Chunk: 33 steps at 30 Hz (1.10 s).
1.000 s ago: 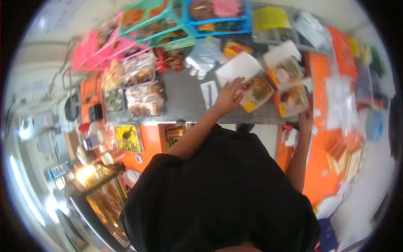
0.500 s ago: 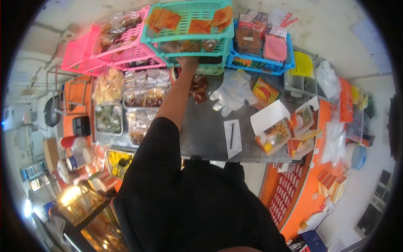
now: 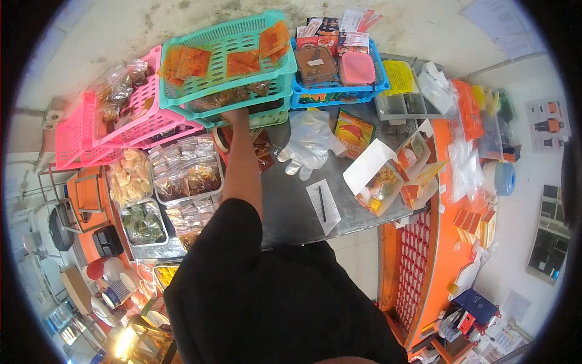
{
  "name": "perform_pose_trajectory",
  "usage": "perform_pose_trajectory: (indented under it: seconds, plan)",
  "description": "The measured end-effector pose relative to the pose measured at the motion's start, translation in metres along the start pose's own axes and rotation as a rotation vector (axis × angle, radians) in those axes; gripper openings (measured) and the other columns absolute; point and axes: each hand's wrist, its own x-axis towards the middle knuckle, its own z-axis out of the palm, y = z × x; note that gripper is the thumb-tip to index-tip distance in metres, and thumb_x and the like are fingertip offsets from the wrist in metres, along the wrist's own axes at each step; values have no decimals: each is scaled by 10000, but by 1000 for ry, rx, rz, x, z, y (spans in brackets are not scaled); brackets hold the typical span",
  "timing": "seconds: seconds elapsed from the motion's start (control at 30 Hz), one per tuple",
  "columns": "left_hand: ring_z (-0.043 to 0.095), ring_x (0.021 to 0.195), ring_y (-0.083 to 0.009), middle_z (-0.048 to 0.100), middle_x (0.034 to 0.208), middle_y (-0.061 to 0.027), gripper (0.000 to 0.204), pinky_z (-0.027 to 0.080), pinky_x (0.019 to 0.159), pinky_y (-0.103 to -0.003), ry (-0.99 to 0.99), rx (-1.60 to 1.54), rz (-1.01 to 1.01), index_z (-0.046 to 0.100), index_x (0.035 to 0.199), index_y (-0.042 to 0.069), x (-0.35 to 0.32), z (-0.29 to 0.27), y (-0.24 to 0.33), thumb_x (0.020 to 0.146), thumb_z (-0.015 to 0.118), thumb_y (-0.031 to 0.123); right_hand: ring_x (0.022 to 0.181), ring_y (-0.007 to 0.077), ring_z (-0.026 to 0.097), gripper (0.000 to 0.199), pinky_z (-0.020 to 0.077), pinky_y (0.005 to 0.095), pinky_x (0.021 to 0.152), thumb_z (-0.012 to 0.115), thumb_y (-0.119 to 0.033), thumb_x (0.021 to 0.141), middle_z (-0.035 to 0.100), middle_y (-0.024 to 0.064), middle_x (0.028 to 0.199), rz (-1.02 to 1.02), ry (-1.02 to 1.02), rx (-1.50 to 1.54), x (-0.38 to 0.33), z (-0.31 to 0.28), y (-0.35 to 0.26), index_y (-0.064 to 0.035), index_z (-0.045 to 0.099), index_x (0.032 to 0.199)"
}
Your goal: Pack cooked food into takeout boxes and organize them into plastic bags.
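Note:
My left hand (image 3: pixel 235 116) reaches into the gap of the stacked turquoise baskets (image 3: pixel 227 64), below the upper tiers. Its fingers are hidden inside, so what they touch does not show. The top basket carries packets of orange-red sauce (image 3: pixel 244 62); darker packets (image 3: pixel 227 99) lie in the tier under it. Close beside my wrist are a round red-rimmed container (image 3: pixel 222 137), partly covered, and dark reddish-brown packets (image 3: pixel 262 150) on the metal table (image 3: pixel 276 212). My right hand is out of view.
Clear plastic gloves (image 3: pixel 308 141), a yellow packet (image 3: pixel 353 133), paper with a pen (image 3: pixel 322 203) and open food boxes (image 3: pixel 379 182) lie to the right. A blue basket (image 3: pixel 371 86) and pink baskets (image 3: pixel 136 115) flank the stack. Trays of bagged food (image 3: pixel 188 164) stand left.
The view has swung, so the table and baskets sit further left in it. My left hand stays at the turquoise stack, its fingers still out of sight.

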Motion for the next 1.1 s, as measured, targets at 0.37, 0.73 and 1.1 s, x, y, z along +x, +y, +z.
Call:
perform_pose_trajectory:
  seconds: [0.37, 0.73, 1.1]
  plan:
    - [617, 819, -244, 648, 956, -60, 116, 457, 800, -416, -204, 236, 135, 594, 1045, 63, -144, -101, 121, 976, 612, 154, 929, 294, 691, 316, 569, 496, 693, 618, -298, 947, 667, 127, 1019, 858, -349, 970, -30, 83, -15, -95, 630, 1189]
    - [635, 912, -114, 616, 1009, 22, 108, 535, 753, -325, -688, -718, -669, 563, 1092, 136, -191, -148, 307, 1023, 607, 206, 863, 278, 661, 378, 581, 437, 690, 604, -345, 964, 632, 122, 1039, 1148, -293, 1130, 35, 33, -4, -105, 547, 1251]
    - [648, 881, -140, 632, 1015, -13, 130, 543, 786, -307, -1061, -583, -414, 587, 1069, 71, -291, -16, 336, 1001, 636, 171, 867, 282, 671, 303, 597, 453, 702, 579, -277, 979, 638, 138, 1035, 1240, -148, 1270, -24, 44, -2, -99, 570, 1225]
